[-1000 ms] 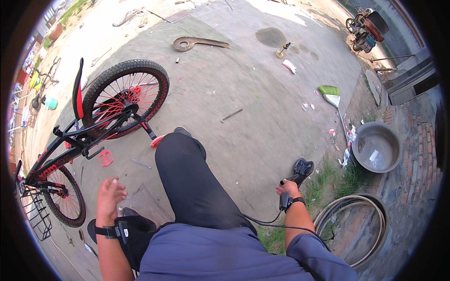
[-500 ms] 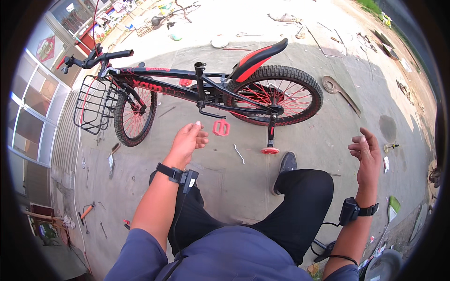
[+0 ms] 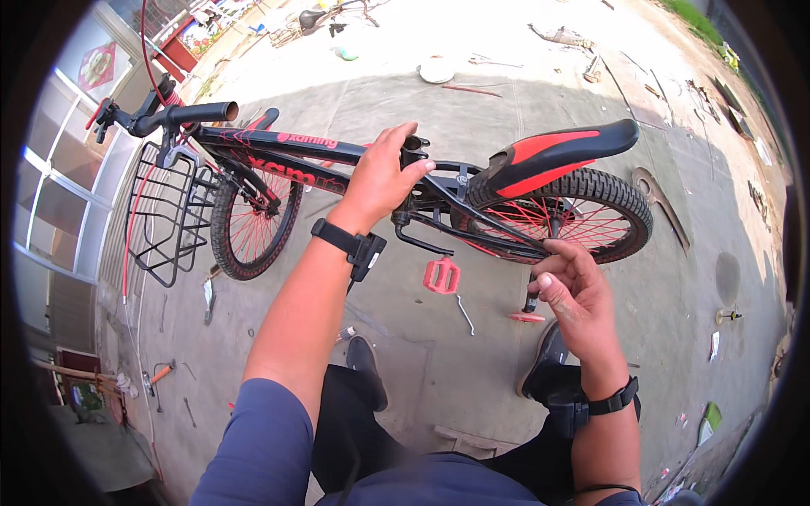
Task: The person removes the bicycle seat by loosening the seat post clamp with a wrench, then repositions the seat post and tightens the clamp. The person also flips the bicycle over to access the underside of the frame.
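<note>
A black and red bicycle (image 3: 316, 148) lies across the view, with a red pedal (image 3: 441, 274), a long rear mudguard (image 3: 565, 152) and a small stabilizer wheel (image 3: 526, 317). My left hand (image 3: 386, 173) is round the top of its seat tube (image 3: 413, 148), thumb on one side and fingers on the other. My right hand (image 3: 574, 299) is beside the rear wheel (image 3: 607, 219), fingers loosely bent and apart, fingertips close to the frame's rear end; whether they touch it is unclear. I see nothing in that hand.
A thin metal wrench (image 3: 464, 314) and an orange-handled hammer (image 3: 160, 373) lie on the concrete. A large flat metal tool (image 3: 662, 211) is behind the rear wheel. A glazed door (image 3: 63, 177) stands at left, a broom (image 3: 710, 417) lies at lower right.
My view has swung left onto the bicycle, which now fills the middle. Both hands have moved forward to it, the left one taking hold at the seat tube.
</note>
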The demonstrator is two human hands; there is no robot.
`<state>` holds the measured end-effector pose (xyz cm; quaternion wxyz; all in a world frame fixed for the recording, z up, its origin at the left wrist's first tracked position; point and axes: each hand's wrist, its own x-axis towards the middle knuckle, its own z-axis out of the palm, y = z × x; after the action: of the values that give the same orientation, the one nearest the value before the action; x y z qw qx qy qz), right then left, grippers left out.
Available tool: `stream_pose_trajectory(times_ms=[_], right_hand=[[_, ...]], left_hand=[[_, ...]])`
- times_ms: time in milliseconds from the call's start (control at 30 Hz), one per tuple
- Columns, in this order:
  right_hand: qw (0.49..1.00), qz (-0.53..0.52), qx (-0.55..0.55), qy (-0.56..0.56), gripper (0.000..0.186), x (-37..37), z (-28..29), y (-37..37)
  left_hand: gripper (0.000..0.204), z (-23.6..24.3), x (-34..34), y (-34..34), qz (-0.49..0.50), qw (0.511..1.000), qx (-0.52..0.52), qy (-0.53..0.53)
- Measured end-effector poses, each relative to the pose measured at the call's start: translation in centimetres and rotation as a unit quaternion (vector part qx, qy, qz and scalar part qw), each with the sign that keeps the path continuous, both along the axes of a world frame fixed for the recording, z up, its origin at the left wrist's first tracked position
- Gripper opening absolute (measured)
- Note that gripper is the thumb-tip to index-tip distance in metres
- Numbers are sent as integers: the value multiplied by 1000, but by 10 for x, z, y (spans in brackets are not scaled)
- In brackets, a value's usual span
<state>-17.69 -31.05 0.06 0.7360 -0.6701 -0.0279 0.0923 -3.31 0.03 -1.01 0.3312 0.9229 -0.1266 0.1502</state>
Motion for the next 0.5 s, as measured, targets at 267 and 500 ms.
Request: stream_pose_trajectory(times_ms=[267,500], right_hand=[[970,-155,-139,-125,52,95,-29,-36],[970,-167,-105,-145,49,126,-39,-33]], left_hand=[[51,1,20,12,-42,996,-8,74],[44,-2,22,13,-39,999,-9,-7]])
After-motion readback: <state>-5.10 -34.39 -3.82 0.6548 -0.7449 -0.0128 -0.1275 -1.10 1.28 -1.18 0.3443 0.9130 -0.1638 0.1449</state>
